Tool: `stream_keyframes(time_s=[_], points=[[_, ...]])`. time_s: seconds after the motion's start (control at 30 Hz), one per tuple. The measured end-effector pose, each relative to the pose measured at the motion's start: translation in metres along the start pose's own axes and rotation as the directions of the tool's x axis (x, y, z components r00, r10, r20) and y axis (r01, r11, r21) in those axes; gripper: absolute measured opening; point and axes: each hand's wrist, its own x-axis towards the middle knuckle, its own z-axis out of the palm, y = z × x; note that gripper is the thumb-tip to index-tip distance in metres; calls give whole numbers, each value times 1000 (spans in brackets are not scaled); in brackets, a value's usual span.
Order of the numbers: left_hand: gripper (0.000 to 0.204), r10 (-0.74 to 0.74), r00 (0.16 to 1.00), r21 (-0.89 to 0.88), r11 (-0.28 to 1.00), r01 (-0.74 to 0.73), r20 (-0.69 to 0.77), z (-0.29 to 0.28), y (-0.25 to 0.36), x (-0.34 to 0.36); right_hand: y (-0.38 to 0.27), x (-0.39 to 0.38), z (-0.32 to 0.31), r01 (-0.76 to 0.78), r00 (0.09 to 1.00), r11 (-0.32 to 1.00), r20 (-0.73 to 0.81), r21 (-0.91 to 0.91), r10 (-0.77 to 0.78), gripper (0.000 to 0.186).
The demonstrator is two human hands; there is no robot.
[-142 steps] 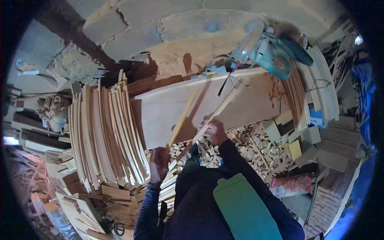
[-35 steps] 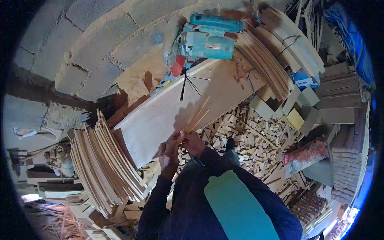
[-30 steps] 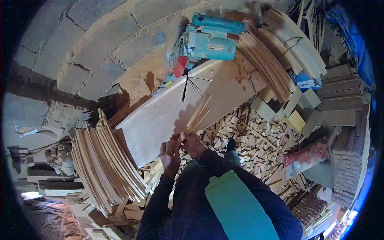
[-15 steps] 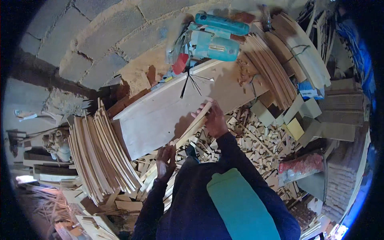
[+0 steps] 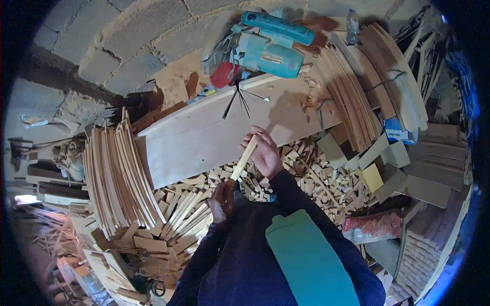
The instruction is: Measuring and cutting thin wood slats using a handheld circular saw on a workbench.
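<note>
A short, pale wooden strip (image 5: 244, 162) slants between my two hands, in front of the near edge of the wooden worktop (image 5: 189, 143). My left hand (image 5: 222, 202) is closed round its lower end, the fingers dark in shadow. At the upper end my right hand (image 5: 266, 155) holds the strip against the palm, thumb side up, with some fingers partly stretched. Beyond the hands, at the far edge of the worktop, sits a teal power saw (image 5: 268, 51) with a red toothed disc (image 5: 223, 75). Thin dark rods (image 5: 239, 102) fan out over the board below it.
Long curved wooden strips (image 5: 115, 176) are stacked at the left, more (image 5: 352, 97) at the right. Small wood offcuts (image 5: 321, 178) cover the area below the worktop. Cardboard pieces (image 5: 375, 153), a plastic bottle (image 5: 352, 28) and a red-and-clear bag (image 5: 372, 227) lie rightward. A block wall (image 5: 148, 35) stands behind.
My hands have come closer together, the left moving right and the right slightly down and left. The strip is now steeper and looks shorter. The whole view has shifted a little.
</note>
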Motion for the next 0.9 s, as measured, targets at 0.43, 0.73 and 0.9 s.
stream_keyframes(time_s=[0.43,0.73,0.9], points=[[19,220,974,309,931,-195,-46,3,-23,16,27,20,11,243,941,840,-93,-485,-326,40],[20,245,964,196,955,-222,-99,4,-23,30,36,30,18,331,899,769,-64,-547,-433,40],[21,267,959,192,950,-245,-99,2,-23,32,40,30,20,348,893,735,-32,-581,-448,39]])
